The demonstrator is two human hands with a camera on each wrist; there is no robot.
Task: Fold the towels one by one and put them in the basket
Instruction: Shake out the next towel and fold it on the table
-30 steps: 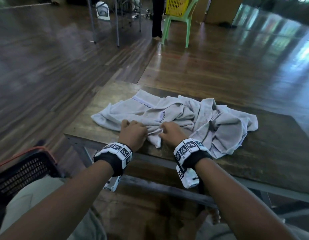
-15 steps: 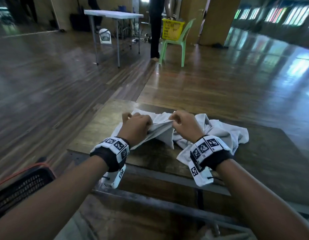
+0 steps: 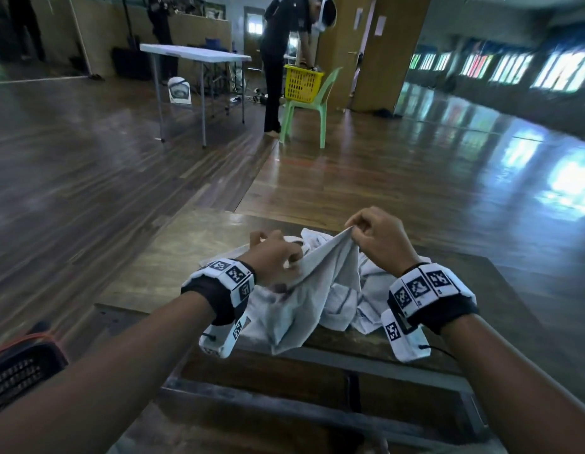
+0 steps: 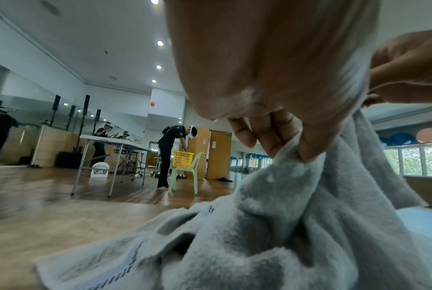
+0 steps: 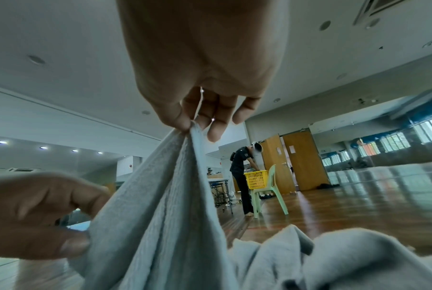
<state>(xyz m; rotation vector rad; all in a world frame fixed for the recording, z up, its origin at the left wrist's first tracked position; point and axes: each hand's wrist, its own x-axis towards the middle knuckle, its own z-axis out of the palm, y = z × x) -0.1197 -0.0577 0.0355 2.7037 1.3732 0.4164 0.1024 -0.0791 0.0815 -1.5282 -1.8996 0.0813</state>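
Observation:
A pale grey towel [image 3: 312, 290] hangs lifted off the heap of towels [image 3: 373, 299] on the wooden table [image 3: 193, 253]. My right hand [image 3: 353, 232] pinches its top edge between thumb and forefinger, highest point of the cloth. My left hand [image 3: 292, 263] grips the same edge lower and to the left. In the left wrist view the left hand [image 4: 291, 151] pinches the towel [image 4: 296, 225]. In the right wrist view the right hand [image 5: 192, 125] pinches the towel [image 5: 165, 206] edge. A dark basket [image 3: 19, 375] with an orange rim sits on the floor at my lower left.
Beyond the table are a wooden floor, a white folding table [image 3: 194, 55], a green chair [image 3: 312, 106] carrying a yellow basket [image 3: 301, 83], and a person [image 3: 281, 57] bent over it. The towel's lower end drapes over the table's near edge.
Both hands rose off the table with one towel edge, the right hand higher and further right. The head view tilted up, showing more of the room.

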